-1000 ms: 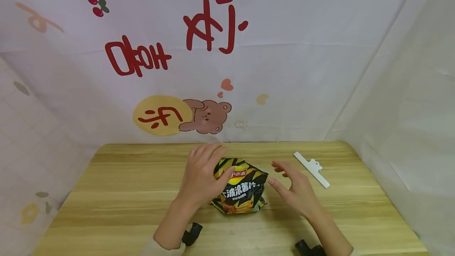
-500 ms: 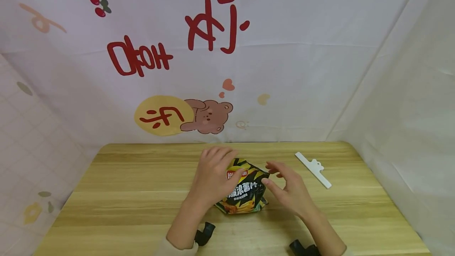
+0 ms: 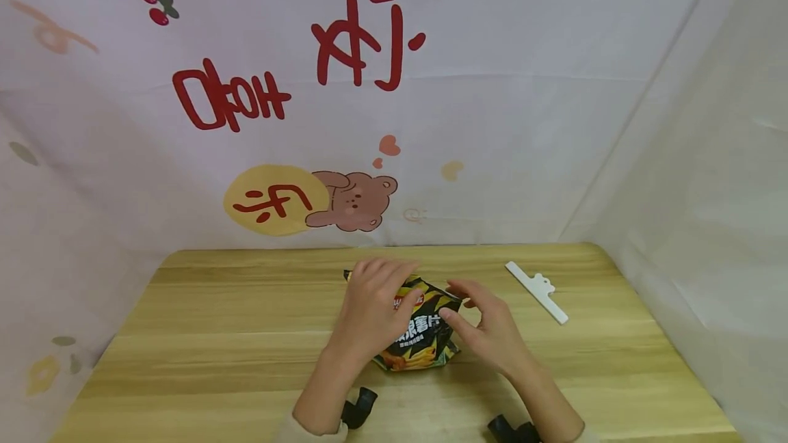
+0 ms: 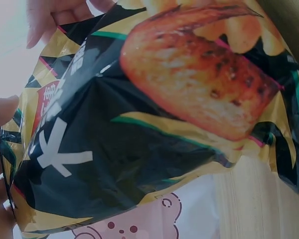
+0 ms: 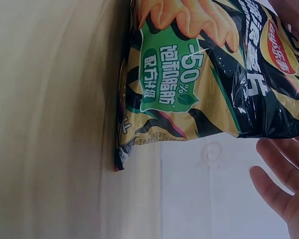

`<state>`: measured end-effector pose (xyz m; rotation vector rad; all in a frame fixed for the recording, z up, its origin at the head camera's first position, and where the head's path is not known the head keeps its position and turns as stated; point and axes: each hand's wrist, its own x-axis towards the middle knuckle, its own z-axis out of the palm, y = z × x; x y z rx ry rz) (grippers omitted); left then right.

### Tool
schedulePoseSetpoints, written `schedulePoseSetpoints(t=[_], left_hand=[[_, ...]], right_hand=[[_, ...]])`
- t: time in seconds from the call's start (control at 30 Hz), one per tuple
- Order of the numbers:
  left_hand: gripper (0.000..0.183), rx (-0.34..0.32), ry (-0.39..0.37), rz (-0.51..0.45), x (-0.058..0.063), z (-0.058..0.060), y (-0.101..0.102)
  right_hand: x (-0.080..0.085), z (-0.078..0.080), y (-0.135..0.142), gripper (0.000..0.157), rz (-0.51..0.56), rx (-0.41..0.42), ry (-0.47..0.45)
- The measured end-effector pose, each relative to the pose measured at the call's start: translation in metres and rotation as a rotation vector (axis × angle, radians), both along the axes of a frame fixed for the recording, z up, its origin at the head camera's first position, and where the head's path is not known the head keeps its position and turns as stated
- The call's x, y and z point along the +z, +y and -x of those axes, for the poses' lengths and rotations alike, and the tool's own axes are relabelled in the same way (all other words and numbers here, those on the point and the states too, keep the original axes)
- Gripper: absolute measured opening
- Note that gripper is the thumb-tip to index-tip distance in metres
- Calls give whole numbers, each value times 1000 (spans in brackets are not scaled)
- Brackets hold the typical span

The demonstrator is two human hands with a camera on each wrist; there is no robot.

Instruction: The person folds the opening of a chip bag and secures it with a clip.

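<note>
A black and yellow bag of potato chips (image 3: 412,344) stands upright on the table, with a roasted chicken wing printed on its front. My left hand (image 3: 372,310) arches over the bag's upper left, thumb in front and fingers reaching behind; the left wrist view puts its thumb (image 4: 2,110) right at the top edge. Fingers of my right hand (image 3: 489,327) are loosely bent around the upper right corner. Seen from the right wrist, that hand's thumb (image 5: 269,191) stands out beside the bag. The bag hides some fingertips of both hands.
A long white clip (image 3: 537,292) lies on the wooden table (image 3: 246,333), to the right of the bag. White printed cloth (image 3: 505,122) rises behind the table and along both sides. Black camera mounts (image 3: 358,407) sit below the wrists.
My left hand has moved right over the bag's top, and my right hand has moved left to its right corner. Bag and clip keep their places on the table; the head view shifts slightly.
</note>
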<state>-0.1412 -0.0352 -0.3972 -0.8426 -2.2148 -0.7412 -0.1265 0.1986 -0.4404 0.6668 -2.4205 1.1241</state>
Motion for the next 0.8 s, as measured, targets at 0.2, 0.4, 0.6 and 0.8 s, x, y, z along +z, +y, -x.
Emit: schedulePoseSetpoints(t=[0.2,0.4,0.6,0.8], left_hand=[[32,5,-10,5,0,-1,-1],[27,9,-7,-3,0,0,0],[19,20,3,-21,0,1,-2],[13,13,3,-26,1,2,-3]], right_hand=[[-1,-1,-3,45,11,-5,-5],[-2,-1,-3,37,10,-19,-15],[-2,-2,-4,31,22,-27,-7],[-3,-1,-4,28,22,-17,48]])
